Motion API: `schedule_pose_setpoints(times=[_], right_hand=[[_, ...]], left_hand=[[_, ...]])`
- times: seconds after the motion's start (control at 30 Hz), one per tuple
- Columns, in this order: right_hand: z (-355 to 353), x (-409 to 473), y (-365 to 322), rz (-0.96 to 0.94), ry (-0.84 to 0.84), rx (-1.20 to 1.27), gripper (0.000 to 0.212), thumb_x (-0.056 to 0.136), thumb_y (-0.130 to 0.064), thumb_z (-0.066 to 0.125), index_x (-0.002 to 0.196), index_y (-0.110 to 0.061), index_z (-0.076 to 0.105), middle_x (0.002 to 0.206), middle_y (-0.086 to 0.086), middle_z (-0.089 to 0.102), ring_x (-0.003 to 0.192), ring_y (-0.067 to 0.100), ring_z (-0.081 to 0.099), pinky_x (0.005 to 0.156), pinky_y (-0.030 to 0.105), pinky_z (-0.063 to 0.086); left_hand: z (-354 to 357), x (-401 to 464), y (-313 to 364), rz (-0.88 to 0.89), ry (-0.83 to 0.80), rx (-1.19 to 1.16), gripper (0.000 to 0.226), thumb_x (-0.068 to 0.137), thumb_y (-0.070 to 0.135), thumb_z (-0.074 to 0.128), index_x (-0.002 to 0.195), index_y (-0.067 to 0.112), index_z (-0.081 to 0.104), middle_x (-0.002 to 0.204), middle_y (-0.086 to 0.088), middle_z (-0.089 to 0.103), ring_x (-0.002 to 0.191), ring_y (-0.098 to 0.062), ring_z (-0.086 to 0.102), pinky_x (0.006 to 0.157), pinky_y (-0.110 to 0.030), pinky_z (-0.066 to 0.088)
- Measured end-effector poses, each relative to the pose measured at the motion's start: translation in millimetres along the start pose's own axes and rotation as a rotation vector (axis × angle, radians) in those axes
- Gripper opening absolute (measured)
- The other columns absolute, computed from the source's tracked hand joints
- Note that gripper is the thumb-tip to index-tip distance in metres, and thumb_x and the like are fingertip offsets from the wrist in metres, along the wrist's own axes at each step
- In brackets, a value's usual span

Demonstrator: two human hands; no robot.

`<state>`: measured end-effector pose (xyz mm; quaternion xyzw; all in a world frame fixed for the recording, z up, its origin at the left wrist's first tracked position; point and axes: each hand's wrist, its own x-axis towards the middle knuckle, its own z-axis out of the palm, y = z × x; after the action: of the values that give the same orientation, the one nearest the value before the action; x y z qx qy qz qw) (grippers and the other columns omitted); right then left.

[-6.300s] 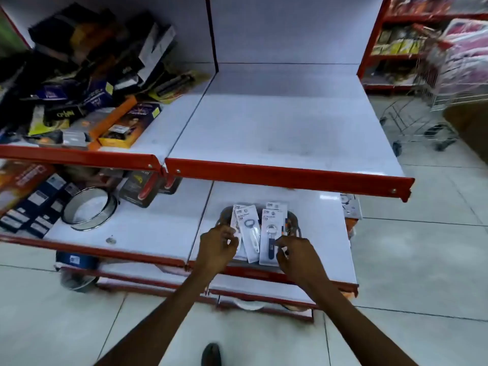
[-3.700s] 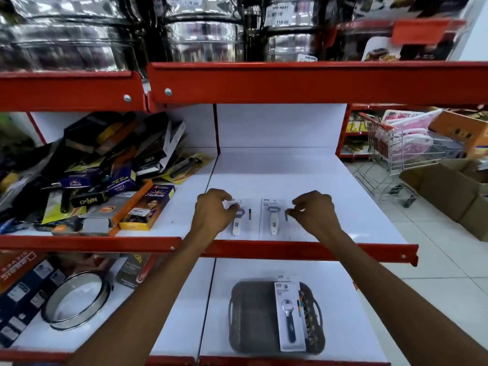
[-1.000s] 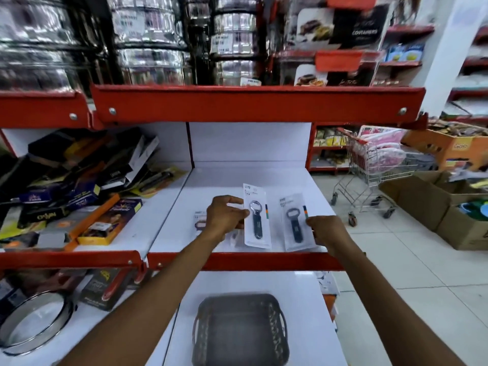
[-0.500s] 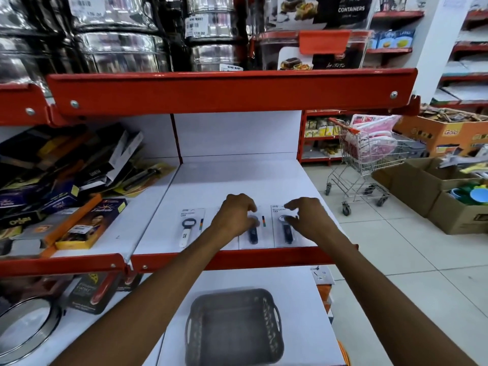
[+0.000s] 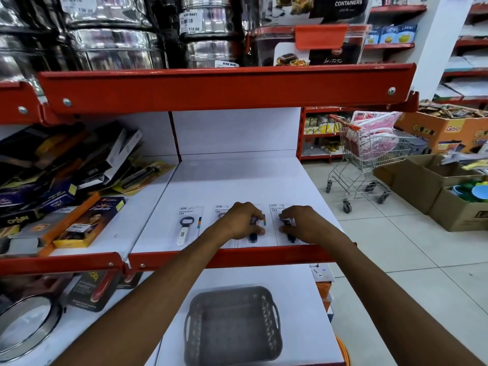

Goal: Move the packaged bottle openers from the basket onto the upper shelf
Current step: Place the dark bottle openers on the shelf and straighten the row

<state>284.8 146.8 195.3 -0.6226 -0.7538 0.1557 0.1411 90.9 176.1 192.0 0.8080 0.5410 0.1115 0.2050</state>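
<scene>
- The upper shelf point(image 5: 237, 180) is a white board with a red front lip; its back half is bare, and the packaged bottle openers lie in a row along its front edge.
- The grey basket point(image 5: 232, 326) sits on the lower shelf point(image 5: 298, 299) near that shelf's front edge, directly below the hands, with nothing visible inside it.
- The left hand point(image 5: 241, 220) rests palm down over the middle cards, its fingers curled and pinching the dark-handled opener point(image 5: 253, 235) between thumb and fingertips.
- The right hand point(image 5: 303, 224) lies over the rightmost card point(image 5: 276, 210) near the shelf's right front corner, fingers bent onto the opener there; whether they grip it or only press on it is hard to make out.
- The white-handled opener point(image 5: 184, 229) lies flat on its card at the left end of the row, apart from both hands.
- Another card point(image 5: 220, 210) beside it is mostly hidden under the left hand.
</scene>
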Motion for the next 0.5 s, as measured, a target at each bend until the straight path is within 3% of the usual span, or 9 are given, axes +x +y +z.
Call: schedule_pose_setpoints(times=[0.3,0.5], right_hand=[[2.4,-8.7,-3.6,-0.04,0.034,-0.029,0.042,0.091,-0.028,0.062,0.13,-0.011,0.061,0.138,0.009,0.059,0.124,0.026,0.054,0.104,0.03,0.04],[6.2,-11.7,-6.9,-0.033,0.039,-0.038,0.03,0.093,-0.024,0.058,0.112,-0.003,0.067,0.114,0.016,0.068,0.094,0.028,0.064,0.086,0.034,0.051]], left_hand=[[5.8,-0.9,1.2,-0.003,0.025,-0.039,0.048,0.084,0.036,0.075,0.126,0.012,0.068,0.135,-0.01,0.066,0.122,-0.029,0.061,0.091,-0.025,0.04],[9.1,-2.7,3.4,0.013,0.03,-0.068,0.046,0.082,0.035,0.077,0.122,0.013,0.07,0.126,-0.01,0.07,0.115,-0.027,0.064,0.089,-0.025,0.042]])
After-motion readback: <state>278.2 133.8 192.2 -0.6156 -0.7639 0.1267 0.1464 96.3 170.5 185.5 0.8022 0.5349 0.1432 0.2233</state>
